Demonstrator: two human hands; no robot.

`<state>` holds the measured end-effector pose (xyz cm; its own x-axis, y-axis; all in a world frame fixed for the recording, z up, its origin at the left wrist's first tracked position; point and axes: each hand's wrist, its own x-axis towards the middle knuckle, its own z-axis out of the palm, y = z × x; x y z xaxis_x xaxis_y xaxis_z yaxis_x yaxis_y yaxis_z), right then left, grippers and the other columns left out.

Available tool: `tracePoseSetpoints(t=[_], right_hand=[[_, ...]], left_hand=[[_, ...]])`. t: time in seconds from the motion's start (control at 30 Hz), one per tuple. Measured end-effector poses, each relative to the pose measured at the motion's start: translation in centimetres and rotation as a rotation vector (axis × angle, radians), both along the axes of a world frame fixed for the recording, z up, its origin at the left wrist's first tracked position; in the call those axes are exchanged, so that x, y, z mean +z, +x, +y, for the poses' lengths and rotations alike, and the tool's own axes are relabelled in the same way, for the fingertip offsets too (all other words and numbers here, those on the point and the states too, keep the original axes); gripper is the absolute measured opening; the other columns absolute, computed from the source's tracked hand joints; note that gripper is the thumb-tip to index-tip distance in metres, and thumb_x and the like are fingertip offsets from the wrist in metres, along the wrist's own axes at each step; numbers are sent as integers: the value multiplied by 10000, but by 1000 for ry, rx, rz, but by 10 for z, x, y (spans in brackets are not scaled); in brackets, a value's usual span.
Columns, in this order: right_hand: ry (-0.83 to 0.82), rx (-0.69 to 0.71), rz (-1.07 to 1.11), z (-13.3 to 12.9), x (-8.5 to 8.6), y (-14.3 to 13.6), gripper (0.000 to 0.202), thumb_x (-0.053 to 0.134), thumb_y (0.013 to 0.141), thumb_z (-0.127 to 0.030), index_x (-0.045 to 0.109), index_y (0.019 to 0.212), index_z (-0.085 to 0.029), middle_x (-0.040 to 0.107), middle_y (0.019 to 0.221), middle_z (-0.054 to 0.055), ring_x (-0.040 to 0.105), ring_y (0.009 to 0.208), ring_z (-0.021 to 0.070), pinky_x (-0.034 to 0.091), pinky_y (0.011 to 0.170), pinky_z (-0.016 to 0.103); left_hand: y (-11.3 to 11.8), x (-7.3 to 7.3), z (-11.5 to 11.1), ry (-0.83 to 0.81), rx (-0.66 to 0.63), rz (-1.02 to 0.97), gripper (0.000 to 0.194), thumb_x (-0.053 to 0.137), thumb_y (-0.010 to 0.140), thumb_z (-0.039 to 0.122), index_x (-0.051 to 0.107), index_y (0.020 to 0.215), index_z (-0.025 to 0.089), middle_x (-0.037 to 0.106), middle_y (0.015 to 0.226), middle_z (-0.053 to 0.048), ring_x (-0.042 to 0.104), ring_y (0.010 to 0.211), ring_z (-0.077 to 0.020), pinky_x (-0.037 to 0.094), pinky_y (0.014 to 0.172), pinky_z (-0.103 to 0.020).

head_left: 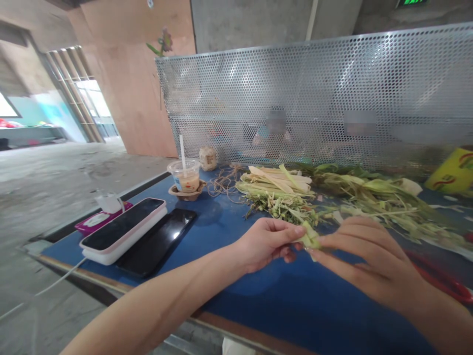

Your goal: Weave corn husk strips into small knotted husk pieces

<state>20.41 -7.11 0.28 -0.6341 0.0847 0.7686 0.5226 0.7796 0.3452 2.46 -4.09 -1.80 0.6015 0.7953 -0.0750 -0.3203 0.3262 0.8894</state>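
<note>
Between my two hands is a small folded piece of pale green corn husk (309, 236), held over the blue tabletop (295, 305). My left hand (268, 241) pinches its left end between thumb and fingers. On its right side, the fingertips of my right hand (365, 261) close on the husk; that hand is slightly blurred. Just beyond lies a stack of flat, pale husk strips (275, 180), with a heap of shredded green trimmings (283, 206) in front of it. Loose, longer husks (369, 190) spread out at the back right.
Two phones, one on a white and pink block (123, 231) and a black one (157, 241), lie at left beside a purple power strip (101, 219). Behind stand a drink cup (185, 177) and tangled twine (227, 182). Red-handled scissors (439, 276) sit at right. A perforated metal screen (314, 98) borders the back.
</note>
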Motion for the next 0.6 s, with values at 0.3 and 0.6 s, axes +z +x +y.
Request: tracePoseSetpoints(t=[0.3, 0.6], right_hand=[[-155, 51, 76, -1, -9, -5, 197, 620, 733, -123, 542, 881, -225, 644, 674, -44, 576, 609, 112, 445, 789, 302], [-328, 127, 105, -8, -6, -7, 150, 604, 732, -103, 523, 791, -214, 571, 630, -43, 544, 592, 100, 440, 772, 267]], left_hand=[[2, 3, -3, -6, 82, -47, 259, 731, 598, 319, 620, 651, 91, 537, 566, 2, 426, 471, -25, 298, 426, -150], [0, 5, 8, 164, 314, 45, 291, 716, 594, 365, 613, 670, 105, 485, 497, 37, 379, 421, -25, 284, 393, -155]])
